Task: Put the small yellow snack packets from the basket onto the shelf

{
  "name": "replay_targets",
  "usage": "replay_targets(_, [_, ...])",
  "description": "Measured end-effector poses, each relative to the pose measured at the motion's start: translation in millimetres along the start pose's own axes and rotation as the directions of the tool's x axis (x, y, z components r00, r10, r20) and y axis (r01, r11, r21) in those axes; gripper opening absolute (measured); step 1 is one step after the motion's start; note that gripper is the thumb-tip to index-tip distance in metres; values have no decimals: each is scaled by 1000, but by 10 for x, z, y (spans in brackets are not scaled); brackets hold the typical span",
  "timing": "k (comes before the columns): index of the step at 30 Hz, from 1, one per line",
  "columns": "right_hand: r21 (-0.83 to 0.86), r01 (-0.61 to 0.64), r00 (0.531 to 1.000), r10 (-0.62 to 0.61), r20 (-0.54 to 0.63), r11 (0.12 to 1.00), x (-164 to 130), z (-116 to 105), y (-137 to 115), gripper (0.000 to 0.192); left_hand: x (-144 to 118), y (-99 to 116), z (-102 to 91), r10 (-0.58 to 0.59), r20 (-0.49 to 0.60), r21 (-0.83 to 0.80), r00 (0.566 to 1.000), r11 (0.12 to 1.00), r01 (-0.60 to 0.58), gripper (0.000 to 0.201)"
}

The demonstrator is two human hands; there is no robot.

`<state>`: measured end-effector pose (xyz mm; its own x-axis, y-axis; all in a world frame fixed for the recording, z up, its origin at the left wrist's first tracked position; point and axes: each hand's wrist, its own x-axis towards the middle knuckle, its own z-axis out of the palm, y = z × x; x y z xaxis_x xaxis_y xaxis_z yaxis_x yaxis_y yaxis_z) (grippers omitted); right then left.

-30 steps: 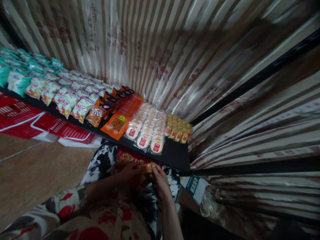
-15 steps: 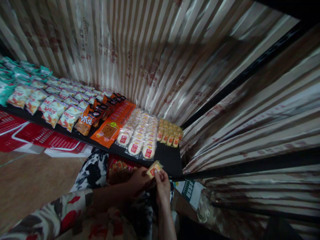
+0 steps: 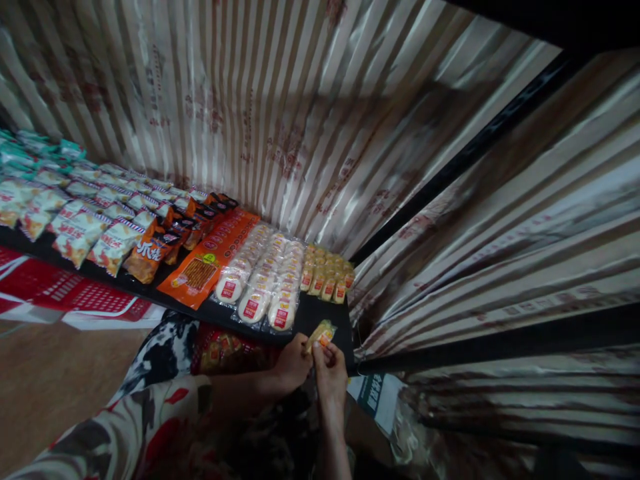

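A small yellow wrapped snack (image 3: pixel 323 332) is pinched between my two hands, in front of the shelf's near right corner. My left hand (image 3: pixel 293 364) is closed on its left end. My right hand (image 3: pixel 330 375) grips it from the right, with the thumb on its printed face. Just beyond, similar yellow snack packets (image 3: pixel 328 275) stand in short rows on the black shelf (image 3: pixel 327 320). Left of them lie rows of round white crackers in clear wrappers (image 3: pixel 267 293). Below the shelf edge, a red basket (image 3: pixel 200 341) holds more small packets, partly hidden by my left arm.
Further left on the shelf are an orange pretzel-stick bag (image 3: pixel 200 270), orange-black chip bags (image 3: pixel 149 253), white chip bags (image 3: pixel 80 230) and teal bags (image 3: pixel 30 157). Red baskets (image 3: pixel 90 293) sit underneath. A black post (image 3: pixel 450 167) and striped sheeting (image 3: pixel 300 100) stand behind. A printed bag (image 3: pixel 377 400) lies low right.
The snack has been tilted in my fingers, and both hands have moved slightly right relative to the shelf. The view has shifted, so the shelf appears further left.
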<state>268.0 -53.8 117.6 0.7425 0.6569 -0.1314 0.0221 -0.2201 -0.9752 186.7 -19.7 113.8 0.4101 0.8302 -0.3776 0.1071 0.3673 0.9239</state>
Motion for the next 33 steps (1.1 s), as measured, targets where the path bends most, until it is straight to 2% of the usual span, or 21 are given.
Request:
replay_targets(6, [11, 22, 1000, -22, 11, 1000, 215, -19, 13, 55, 178, 95, 129, 82, -17, 149, 996, 986, -79, 5])
replay_targets(12, [-29, 80, 997, -81, -5, 996, 412, -67, 152, 65, 297, 298, 196, 86, 75, 343, 993, 933, -107, 15])
replay_targets(15, [-210, 153, 978, -178, -106, 966, 482, -103, 195, 72, 366, 386, 234, 121, 93, 494, 988, 856, -151, 29])
replay_targets(18, [-401, 212, 929, -311, -201, 891, 528, -142, 213, 74, 446, 463, 262, 193, 155, 674, 969, 697, -247, 39])
replay_targets(21, [-384, 227, 918, -329, -223, 895, 559, -173, 226, 73, 557, 528, 282, 293, 331, 763, 897, 477, -437, 39])
replay_targets(23, [-305, 219, 933, -290, -212, 927, 571, -185, 234, 74, 665, 543, 298, 346, 437, 773, 830, 327, -544, 41])
replay_targets(25, [-241, 192, 947, -244, -207, 951, 578, -193, 245, 76, 801, 523, 322, 404, 493, 770, 771, 210, -602, 43])
replay_targets(29, [-198, 184, 949, -226, -221, 963, 609, -204, 309, 75, 1107, 423, 395, 525, 539, 730, 658, 98, -676, 45])
replay_targets(31, [-165, 201, 951, -233, -205, 966, 644, -213, 364, 75, 1255, 389, 436, 530, 574, 713, 625, 53, -700, 46])
replay_targets(33, [-142, 206, 954, -231, -191, 968, 685, -218, 411, 74, 1391, 378, 471, 490, 621, 706, 611, -12, -708, 47])
